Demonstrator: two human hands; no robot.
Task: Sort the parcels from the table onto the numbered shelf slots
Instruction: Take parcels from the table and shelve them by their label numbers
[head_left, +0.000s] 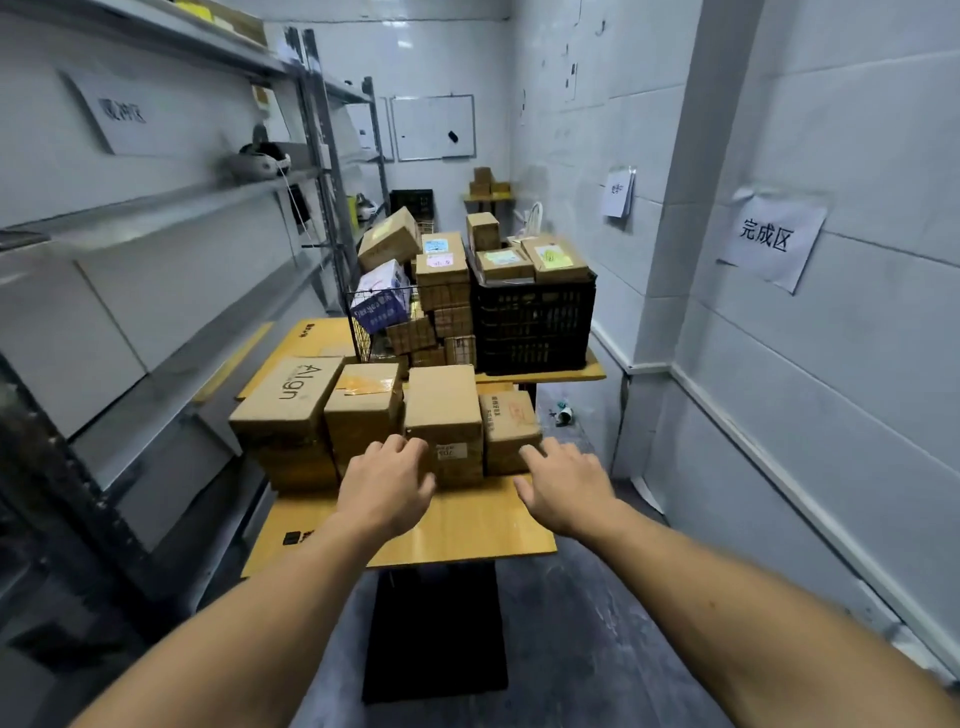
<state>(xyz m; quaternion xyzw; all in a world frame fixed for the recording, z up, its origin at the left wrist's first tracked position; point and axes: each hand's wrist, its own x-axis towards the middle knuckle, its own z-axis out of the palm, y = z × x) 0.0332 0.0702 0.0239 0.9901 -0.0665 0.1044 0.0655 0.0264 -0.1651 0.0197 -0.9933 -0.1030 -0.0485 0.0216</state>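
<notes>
Several brown cardboard parcels stand in a row on the yellow table (467, 530). The middle parcel (441, 410) has a small label on its near face. A smaller parcel (506, 423) with red print sits to its right, and one printed "Align" (291, 400) lies at the left. My left hand (387, 486) hovers with fingers spread just in front of the middle parcel's lower left corner. My right hand (563, 486) is open in front of the smaller parcel. Neither hand holds anything. The grey metal shelf unit (171, 208) runs along the left.
Behind the row stand a wire basket (374, 322) with a blue-white packet, a stack of parcels (441, 291) and a black crate (535, 327) topped with boxes. White tiled wall with paper signs (769, 239) closes the right side. A narrow floor strip (587, 623) lies between table and wall.
</notes>
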